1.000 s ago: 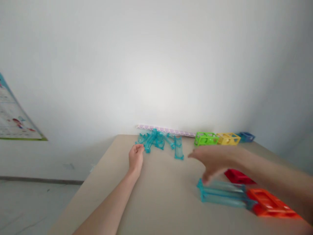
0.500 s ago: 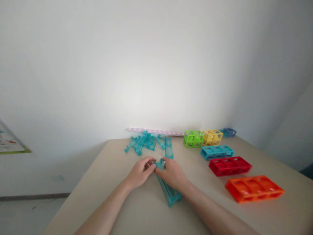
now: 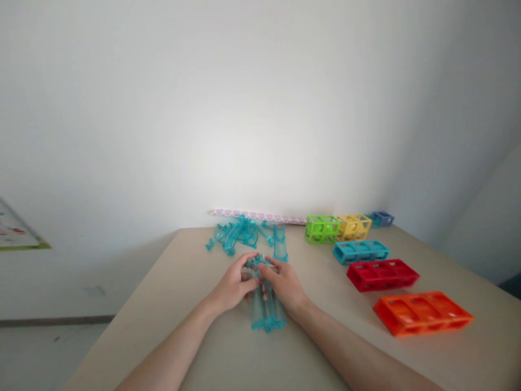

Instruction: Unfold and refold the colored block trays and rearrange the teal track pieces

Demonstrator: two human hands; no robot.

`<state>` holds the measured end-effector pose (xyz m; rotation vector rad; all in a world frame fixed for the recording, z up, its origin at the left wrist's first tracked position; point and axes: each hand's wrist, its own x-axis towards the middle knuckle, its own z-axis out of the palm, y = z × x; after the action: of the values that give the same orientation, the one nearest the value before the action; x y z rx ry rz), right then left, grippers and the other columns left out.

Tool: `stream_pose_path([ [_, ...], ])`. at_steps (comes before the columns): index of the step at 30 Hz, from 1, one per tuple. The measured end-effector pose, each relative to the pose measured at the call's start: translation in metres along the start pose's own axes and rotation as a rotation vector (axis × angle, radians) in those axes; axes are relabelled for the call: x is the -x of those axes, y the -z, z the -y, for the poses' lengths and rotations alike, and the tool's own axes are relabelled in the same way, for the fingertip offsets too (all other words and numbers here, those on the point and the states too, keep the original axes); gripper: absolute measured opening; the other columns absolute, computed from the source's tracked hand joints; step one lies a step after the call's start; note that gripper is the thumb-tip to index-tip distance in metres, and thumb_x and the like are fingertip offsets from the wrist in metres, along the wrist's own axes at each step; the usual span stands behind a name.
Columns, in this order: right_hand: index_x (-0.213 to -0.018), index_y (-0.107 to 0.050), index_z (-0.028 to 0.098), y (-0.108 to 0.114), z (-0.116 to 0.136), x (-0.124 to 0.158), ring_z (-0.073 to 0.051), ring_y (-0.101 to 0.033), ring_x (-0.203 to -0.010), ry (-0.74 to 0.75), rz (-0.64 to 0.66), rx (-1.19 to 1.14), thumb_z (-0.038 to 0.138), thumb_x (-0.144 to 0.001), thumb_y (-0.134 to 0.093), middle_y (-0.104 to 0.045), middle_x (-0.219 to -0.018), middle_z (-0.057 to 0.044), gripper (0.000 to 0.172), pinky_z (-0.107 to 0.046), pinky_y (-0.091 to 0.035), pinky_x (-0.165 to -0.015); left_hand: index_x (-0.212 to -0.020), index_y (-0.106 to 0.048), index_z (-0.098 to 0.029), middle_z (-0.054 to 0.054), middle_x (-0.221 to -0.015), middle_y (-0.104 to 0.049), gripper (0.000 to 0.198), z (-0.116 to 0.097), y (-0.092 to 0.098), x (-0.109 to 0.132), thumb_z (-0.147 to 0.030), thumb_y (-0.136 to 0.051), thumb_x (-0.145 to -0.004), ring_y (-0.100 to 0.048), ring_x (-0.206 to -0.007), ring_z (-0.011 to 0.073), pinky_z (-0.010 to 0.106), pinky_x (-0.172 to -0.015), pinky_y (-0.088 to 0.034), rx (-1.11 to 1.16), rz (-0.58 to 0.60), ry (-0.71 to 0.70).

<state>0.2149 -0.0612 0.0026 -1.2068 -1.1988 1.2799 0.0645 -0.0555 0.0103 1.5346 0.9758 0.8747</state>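
A long clear teal track piece lies on the beige table, pointing toward me. My left hand and my right hand both grip its far end, fingers curled round it from either side. Just beyond my hands lies a pile of several more clear teal track pieces near the table's back edge.
To the right stand open frame blocks: green, yellow, small blue, long teal, red and orange. A pale purple strip lies along the white wall. A poster hangs at left.
My right hand carried the long teal piece from the right to the middle of the table. My left hand came back from the pile, and now both hands hold the piece's far end.
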Motion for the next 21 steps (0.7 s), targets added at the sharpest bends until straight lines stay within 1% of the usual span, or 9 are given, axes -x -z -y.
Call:
stream_pose_path([
  [2,-0.128,-0.044,0.01,0.001,0.0,-0.001,-0.011,-0.052,-0.038,0.018,0.011,-0.077,0.043,-0.08,-0.059,-0.063,-0.069,0.001,0.06,-0.025,-0.045,-0.037,-0.13,-0.043,-0.019,0.002,-0.087,-0.06,0.062,0.0,0.001,-0.002,-0.018,-0.065,-0.071,-0.053,-0.055,0.0096,0.022,-0.05,-0.044,0.093,-0.043,-0.012],
  [4,-0.126,-0.046,0.012,0.003,-0.002,-0.004,-0.011,-0.051,-0.035,0.062,-0.004,-0.063,0.046,-0.08,-0.059,-0.063,-0.071,0.0,0.06,-0.024,-0.041,-0.033,-0.126,-0.047,-0.02,0.004,-0.095,-0.06,0.063,0.002,0.005,-0.005,-0.015,-0.067,-0.067,-0.052,-0.056,0.0079,0.022,-0.051,-0.044,0.16,-0.12,-0.037],
  [9,-0.122,-0.05,0.012,0.009,-0.004,-0.008,-0.009,-0.049,-0.037,0.144,-0.125,0.042,0.052,-0.079,-0.061,-0.053,-0.063,0.005,0.059,-0.022,-0.039,-0.034,-0.123,-0.047,-0.02,0.007,-0.103,-0.064,0.066,0.01,0.018,-0.015,-0.019,-0.074,-0.063,-0.058,-0.065,0.01,0.022,-0.057,-0.045,0.307,-0.388,-0.099],
  [11,-0.129,-0.043,0.017,0.011,-0.003,-0.008,-0.008,-0.047,-0.039,0.23,-0.193,0.011,0.051,-0.08,-0.061,-0.052,-0.069,0.006,0.062,-0.021,-0.039,-0.035,-0.113,-0.048,-0.021,0.005,-0.1,-0.066,0.057,0.012,0.022,-0.018,-0.022,-0.076,-0.063,-0.059,-0.066,0.0101,0.022,-0.061,-0.046,0.295,-0.507,-0.194],
  [14,-0.139,-0.03,0.027,0.014,-0.002,-0.007,-0.01,-0.053,-0.052,0.493,-0.266,-0.009,0.041,-0.086,-0.058,-0.054,-0.084,0.003,0.061,-0.024,-0.047,-0.047,-0.087,-0.049,-0.02,0.003,-0.094,-0.065,0.03,0.015,0.022,-0.019,-0.025,-0.073,-0.069,-0.061,-0.075,0.0118,0.023,-0.068,-0.046,0.152,-0.631,-0.379],
  [16,-0.137,-0.033,0.031,0.016,-0.002,-0.007,-0.014,-0.059,-0.074,0.682,-0.281,0.099,0.032,-0.089,-0.055,-0.055,-0.096,-0.001,0.053,-0.029,-0.052,-0.067,-0.078,-0.05,-0.019,0.002,-0.091,-0.063,0.02,0.017,0.019,-0.018,-0.027,-0.068,-0.075,-0.061,-0.081,0.0129,0.024,-0.073,-0.046,0.019,-0.65,-0.466],
  [18,-0.134,-0.039,0.031,0.017,-0.005,-0.007,-0.016,-0.057,-0.088,0.818,-0.252,0.239,0.023,-0.091,-0.048,-0.055,-0.101,-0.004,0.044,-0.034,-0.05,-0.081,-0.08,-0.053,-0.019,0.001,-0.086,-0.061,0.013,0.02,0.015,-0.017,-0.026,-0.063,-0.079,-0.06,-0.081,0.0132,0.024,-0.075,-0.046,-0.108,-0.606,-0.491],
  [19,-0.134,-0.04,0.031,0.016,-0.007,-0.006,-0.017,-0.057,-0.09,0.859,-0.221,0.3,0.02,-0.092,-0.045,-0.055,-0.102,-0.004,0.043,-0.035,-0.049,-0.084,-0.085,-0.054,-0.019,0.0,-0.084,-0.059,0.011,0.021,0.014,-0.017,-0.025,-0.062,-0.08,-0.059,-0.079,0.0131,0.024,-0.075,-0.047,-0.156,-0.571,-0.484],
  [21,-0.138,-0.036,0.032,0.014,-0.011,-0.004,-0.018,-0.057,-0.094,0.889,-0.153,0.411,0.015,-0.092,-0.039,-0.056,-0.106,-0.006,0.048,-0.037,-0.048,-0.086,-0.099,-0.052,-0.02,-0.001,-0.081,-0.058,0.021,0.025,0.013,-0.018,-0.02,-0.059,-0.079,-0.059,-0.077,0.0131,0.025,-0.074,-0.047,-0.217,-0.524,-0.439],
])
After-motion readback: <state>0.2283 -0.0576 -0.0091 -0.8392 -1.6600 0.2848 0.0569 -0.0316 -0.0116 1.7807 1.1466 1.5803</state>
